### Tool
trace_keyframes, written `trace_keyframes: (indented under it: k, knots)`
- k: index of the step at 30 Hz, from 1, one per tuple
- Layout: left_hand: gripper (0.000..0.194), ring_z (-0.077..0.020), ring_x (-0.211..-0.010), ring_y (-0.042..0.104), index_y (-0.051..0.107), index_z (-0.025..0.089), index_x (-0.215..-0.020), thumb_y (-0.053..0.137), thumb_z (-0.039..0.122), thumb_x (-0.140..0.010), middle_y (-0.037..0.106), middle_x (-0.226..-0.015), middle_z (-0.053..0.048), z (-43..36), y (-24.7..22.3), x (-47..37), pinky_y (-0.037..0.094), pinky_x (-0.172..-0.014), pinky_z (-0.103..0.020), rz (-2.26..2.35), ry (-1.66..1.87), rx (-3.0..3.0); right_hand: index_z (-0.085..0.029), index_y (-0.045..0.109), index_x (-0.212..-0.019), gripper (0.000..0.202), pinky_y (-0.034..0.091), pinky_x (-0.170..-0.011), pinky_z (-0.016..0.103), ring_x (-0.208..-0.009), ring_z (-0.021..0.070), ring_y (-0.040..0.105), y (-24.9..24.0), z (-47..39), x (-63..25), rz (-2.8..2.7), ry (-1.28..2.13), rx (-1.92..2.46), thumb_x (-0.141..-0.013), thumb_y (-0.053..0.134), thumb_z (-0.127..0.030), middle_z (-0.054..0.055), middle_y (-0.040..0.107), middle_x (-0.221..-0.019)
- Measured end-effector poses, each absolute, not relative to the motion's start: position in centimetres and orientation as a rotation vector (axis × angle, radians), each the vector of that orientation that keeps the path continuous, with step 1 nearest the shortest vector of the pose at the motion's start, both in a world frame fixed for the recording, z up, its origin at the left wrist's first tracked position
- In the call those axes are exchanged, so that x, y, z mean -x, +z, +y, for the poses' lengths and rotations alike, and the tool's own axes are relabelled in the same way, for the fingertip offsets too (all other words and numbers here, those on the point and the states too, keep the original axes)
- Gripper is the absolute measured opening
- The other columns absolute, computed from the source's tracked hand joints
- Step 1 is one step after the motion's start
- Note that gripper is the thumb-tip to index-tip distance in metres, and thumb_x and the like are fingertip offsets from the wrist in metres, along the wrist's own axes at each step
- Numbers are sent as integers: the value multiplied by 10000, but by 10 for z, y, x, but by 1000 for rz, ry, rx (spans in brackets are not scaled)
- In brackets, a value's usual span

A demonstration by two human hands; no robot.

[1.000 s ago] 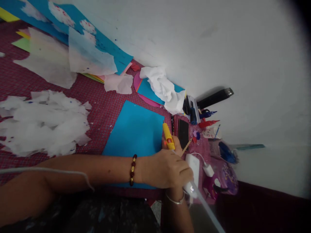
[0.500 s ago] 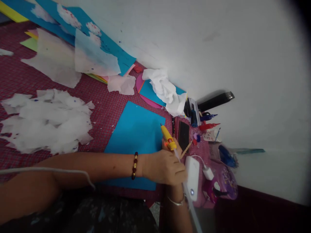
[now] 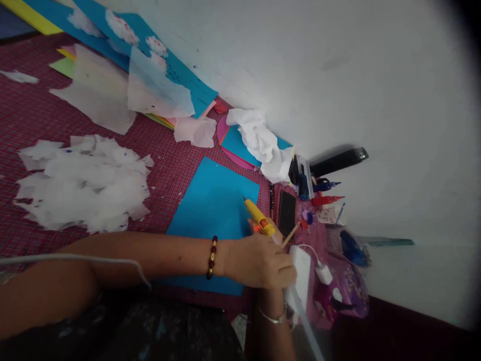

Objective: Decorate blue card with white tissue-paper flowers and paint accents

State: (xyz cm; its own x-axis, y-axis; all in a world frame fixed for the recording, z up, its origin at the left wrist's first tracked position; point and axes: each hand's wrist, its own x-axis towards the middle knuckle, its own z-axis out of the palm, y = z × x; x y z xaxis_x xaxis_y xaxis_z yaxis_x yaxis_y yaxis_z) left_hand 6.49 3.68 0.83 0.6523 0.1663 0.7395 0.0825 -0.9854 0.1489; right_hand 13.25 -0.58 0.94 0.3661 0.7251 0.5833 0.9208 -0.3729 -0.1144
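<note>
A yellow hot glue gun point(image 3: 258, 215) with a small red light points its nozzle over a blue sheet of paper point(image 3: 210, 200). My right hand point(image 3: 277, 233), mostly hidden beneath the other, is closed around its handle; a silver bangle circles that wrist. Crossing over it, my left hand point(image 3: 261, 260) has its fingers wrapped around the long translucent glue stick point(image 3: 306, 321) at the back of the gun. I cannot tell whether the nozzle touches the paper. A beaded bracelet point(image 3: 212, 256) is on my left wrist.
A heap of torn white tissue point(image 3: 86, 185) lies left on the checked cloth. Crumpled tissue point(image 3: 259, 140) rests by the wall. To the right are a phone point(image 3: 286, 213), a white power bank-like box point(image 3: 300, 271), paint tubes point(image 3: 326, 200) and a stapler-like black object point(image 3: 340, 160).
The whole view has shifted slightly, so most things sit a little farther right. The glue gun's tip has moved slightly left over the blue sheet. Both hands keep their holds.
</note>
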Motion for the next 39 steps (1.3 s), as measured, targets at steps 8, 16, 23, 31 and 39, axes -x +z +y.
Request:
trace_keyframes:
  k: [8,16,23,31,39]
  knots:
    - [181,-149,-674,589,637,148,-844,493,133,-953,677,-783,-44,39,8,-62,412,-592,-321,257,1190,-2789,-200,655,-710,337,338,-469,353,-523,229,447,-5,-7,-122,-1384,-821,2249,-907,383,-182,74,512,-550]
    - [180,-156,-686,604,634,144,-834,497,122,-948,666,-758,-27,35,8,-64,403,-586,-327,198,1251,-2765,-146,673,-738,273,419,-543,427,-617,292,522,-14,-5,-110,-1316,-1271,2403,-870,435,-145,141,563,-626]
    - [143,-159,-705,614,634,143,-838,530,121,-934,684,-790,-50,38,5,-65,432,-612,-333,218,1235,-2776,-164,681,-746,304,370,-513,400,-609,288,512,-16,-7,-120,-1378,-1060,2333,-866,404,-121,127,558,-612]
    - [142,-163,-692,613,640,149,-839,530,127,-926,682,-779,-47,38,7,-64,432,-602,-329,217,1247,-2757,-149,676,-778,328,373,-540,399,-634,280,502,-14,-4,-113,-1371,-1085,2372,-847,366,-64,129,567,-650]
    - [181,-167,-703,612,644,138,-853,485,95,-929,685,-793,-56,39,7,-64,457,-627,-326,228,1186,-2765,-128,677,-778,347,377,-554,399,-638,270,489,-11,2,-111,-1295,-965,2381,-848,346,-52,134,566,-661]
